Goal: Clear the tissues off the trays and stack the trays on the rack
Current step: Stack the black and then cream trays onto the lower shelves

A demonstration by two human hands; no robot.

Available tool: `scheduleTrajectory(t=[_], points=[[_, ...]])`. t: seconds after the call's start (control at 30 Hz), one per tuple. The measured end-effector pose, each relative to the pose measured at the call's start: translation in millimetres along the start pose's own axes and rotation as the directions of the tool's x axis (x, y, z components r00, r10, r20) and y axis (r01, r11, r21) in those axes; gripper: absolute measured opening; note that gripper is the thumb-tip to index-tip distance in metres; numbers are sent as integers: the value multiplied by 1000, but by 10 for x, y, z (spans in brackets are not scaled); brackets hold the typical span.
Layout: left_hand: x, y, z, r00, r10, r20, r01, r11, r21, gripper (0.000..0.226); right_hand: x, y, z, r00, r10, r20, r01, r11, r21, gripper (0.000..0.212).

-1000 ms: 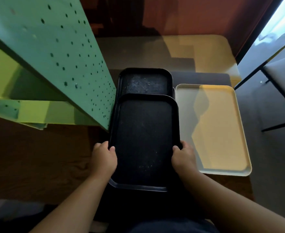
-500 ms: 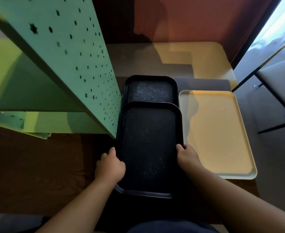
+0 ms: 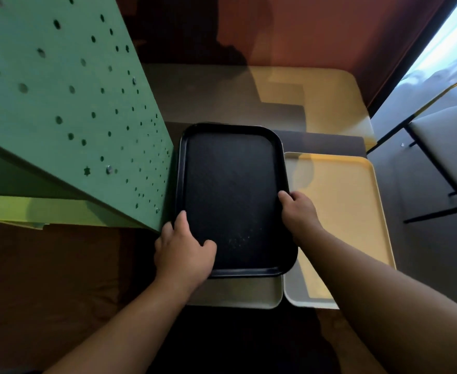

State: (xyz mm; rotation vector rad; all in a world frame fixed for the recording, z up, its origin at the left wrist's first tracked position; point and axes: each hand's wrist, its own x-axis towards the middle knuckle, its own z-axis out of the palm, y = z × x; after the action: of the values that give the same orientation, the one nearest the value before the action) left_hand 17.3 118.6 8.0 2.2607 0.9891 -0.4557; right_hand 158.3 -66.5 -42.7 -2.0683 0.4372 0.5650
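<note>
A black tray (image 3: pixel 231 195) lies flat in the middle of the head view, beside the green perforated rack (image 3: pixel 68 103). My left hand (image 3: pixel 185 248) grips its near left rim, thumb on the tray's surface. My right hand (image 3: pixel 298 211) holds its right rim. The black tray covers the other black tray seen earlier and rests over a pale grey tray (image 3: pixel 238 295), whose near edge shows below it. A cream tray (image 3: pixel 340 211) lies flat to the right. No tissues are visible.
The trays lie on a low dark surface (image 3: pixel 316 139) next to a beige table top (image 3: pixel 316 90). A chair with a dark metal frame (image 3: pixel 443 163) stands at the right. Brown wooden floor (image 3: pixel 46 279) spreads at the left.
The black tray held in both hands has slid away from me and now covers the second black tray. A grey tray's near edge has come into view under it.
</note>
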Motion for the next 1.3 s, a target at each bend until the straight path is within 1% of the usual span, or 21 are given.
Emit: scheduleTrajectory(t=[0.1,0.27,0.4,0.5,0.57,0.67,0.73,0.83,0.9,1.07,1.1,1.2,1.3], points=[[287,184,32,1000,-20,-4,20,1000,-15,85,247,-111,40,1000,-2,-22,2,1000,-29,32],[652,267,81,995,-104,-1,104,994,-15,82,402,-138,239,998,27,-52,-26,1000,5,27],[770,297,124,991,-131,26,130,991,28,81,366,-175,331,994,56,-96,-62,996,-62,39],[788,317,163,986,-154,61,151,987,49,83,380,-230,302,991,97,-89,-108,986,-126,40],[794,322,179,985,-163,62,159,986,57,83,423,-289,249,989,138,-59,-145,980,-136,42],[827,323,180,983,-173,61,170,985,40,82,505,-372,128,980,200,23,-197,977,-83,44],[842,303,172,981,-182,69,182,983,17,82,532,-397,58,978,193,74,-187,979,-80,42],[810,289,144,980,-188,64,190,981,-26,81,488,-417,2,973,167,158,-169,986,-4,32],[776,310,134,981,-178,76,179,984,-11,83,454,-411,-29,963,173,207,-183,983,27,32],[702,404,171,977,-179,112,178,984,27,86,386,-346,-117,943,255,212,-282,954,105,39],[701,409,182,977,-184,105,182,983,29,85,379,-347,-128,937,265,227,-300,945,132,37],[698,366,198,978,-194,80,192,981,23,82,329,-402,-171,909,306,284,-364,914,180,21],[690,296,167,979,-188,79,188,982,8,81,245,-442,-217,896,304,324,-376,906,192,13]])
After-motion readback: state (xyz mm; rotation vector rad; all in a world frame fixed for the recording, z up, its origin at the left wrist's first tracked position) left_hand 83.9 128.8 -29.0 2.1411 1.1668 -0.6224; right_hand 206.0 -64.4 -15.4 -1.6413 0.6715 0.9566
